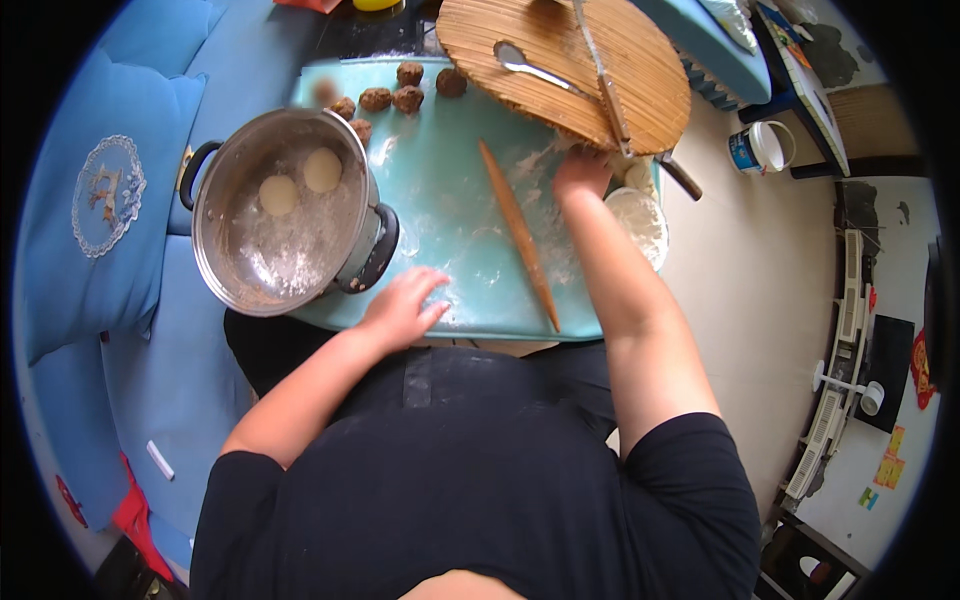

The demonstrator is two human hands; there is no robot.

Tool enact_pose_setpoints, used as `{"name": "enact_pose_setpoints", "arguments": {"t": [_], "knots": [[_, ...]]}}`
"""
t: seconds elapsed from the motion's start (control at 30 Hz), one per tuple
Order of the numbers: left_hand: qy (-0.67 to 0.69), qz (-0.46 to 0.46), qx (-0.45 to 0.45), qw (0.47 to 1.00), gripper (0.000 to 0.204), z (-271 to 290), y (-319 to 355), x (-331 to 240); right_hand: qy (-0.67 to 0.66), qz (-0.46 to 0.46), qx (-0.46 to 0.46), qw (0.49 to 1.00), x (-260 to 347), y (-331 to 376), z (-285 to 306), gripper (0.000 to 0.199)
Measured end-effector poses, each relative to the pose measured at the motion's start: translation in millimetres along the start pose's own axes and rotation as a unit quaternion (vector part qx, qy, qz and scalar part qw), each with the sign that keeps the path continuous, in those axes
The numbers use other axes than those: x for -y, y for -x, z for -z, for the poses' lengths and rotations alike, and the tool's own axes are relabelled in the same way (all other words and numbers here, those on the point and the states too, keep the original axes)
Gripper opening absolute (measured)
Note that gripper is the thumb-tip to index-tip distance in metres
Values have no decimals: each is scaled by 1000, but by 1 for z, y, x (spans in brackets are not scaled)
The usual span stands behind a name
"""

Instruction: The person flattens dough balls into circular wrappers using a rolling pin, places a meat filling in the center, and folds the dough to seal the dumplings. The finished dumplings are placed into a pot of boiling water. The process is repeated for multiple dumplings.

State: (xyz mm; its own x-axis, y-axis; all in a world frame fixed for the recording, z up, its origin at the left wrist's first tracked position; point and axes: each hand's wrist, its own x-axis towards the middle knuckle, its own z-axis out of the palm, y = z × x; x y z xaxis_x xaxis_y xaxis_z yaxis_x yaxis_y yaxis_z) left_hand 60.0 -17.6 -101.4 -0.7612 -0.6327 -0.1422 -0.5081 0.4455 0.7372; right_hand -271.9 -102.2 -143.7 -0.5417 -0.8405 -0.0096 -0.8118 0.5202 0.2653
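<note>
Blue sofa: along my left, the sofa (190,110) holds a blue cushion (50,250) with an oval white lace doily (108,196) on its front.
Steel pot: a wide, two-handled pot (225,215) sits tilted at the left end of the table (440,200); its inside is dusted with flour, and two pale, round dough discs (278,195) lie apart in it.
Brown balls: rough, rounded balls (375,98) lie in a loose group beyond the pot, toward the table's far side.
My left hand: my left hand (402,308) is at the table's near edge, just right of the pot, fingers loosely spread and grasping nothing.
Rolling pin: a slim, tapered wooden rolling pin (520,235) lies slantwise on the floury turquoise tabletop, between my hands.
My right hand: my right hand (583,172) reaches to the near rim of the round board; my fingers are partly hidden there, so I cannot tell whether they grasp anything.
Round slatted board: the wooden board (650,60) carries a metal spoon (540,72) and a long, narrow tool (607,95).
Flour bowl: a white bowl of flour (640,222) stands beside my right forearm.
Bucket: a white-and-blue bucket (757,148) is on the pale floor, far right.
</note>
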Motion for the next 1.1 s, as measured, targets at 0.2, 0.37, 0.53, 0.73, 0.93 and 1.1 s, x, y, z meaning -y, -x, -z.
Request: {"name": "enact_pose_setpoints", "arguments": {"t": [0.2,0.37,0.53,0.73,0.93,1.1], "knots": [[-340,168,112,919,99,-11,-19,17,-122,-24,113,986,-2,13,18,38],[-128,54,-5,990,80,-54,-85,20,-373,-31,40,926,-8,51,45,46],[506,84,-237,825,43,-70,-122,6,-601,132,98,782,9,124,42,52],[394,123,-210,886,24,-63,-90,27,-633,167,202,729,26,173,19,38],[-263,6,-227,938,16,-57,-101,42,-585,69,279,758,18,176,12,39],[-273,-42,-238,931,17,-47,-124,45,-644,73,306,698,41,154,10,42]]}}
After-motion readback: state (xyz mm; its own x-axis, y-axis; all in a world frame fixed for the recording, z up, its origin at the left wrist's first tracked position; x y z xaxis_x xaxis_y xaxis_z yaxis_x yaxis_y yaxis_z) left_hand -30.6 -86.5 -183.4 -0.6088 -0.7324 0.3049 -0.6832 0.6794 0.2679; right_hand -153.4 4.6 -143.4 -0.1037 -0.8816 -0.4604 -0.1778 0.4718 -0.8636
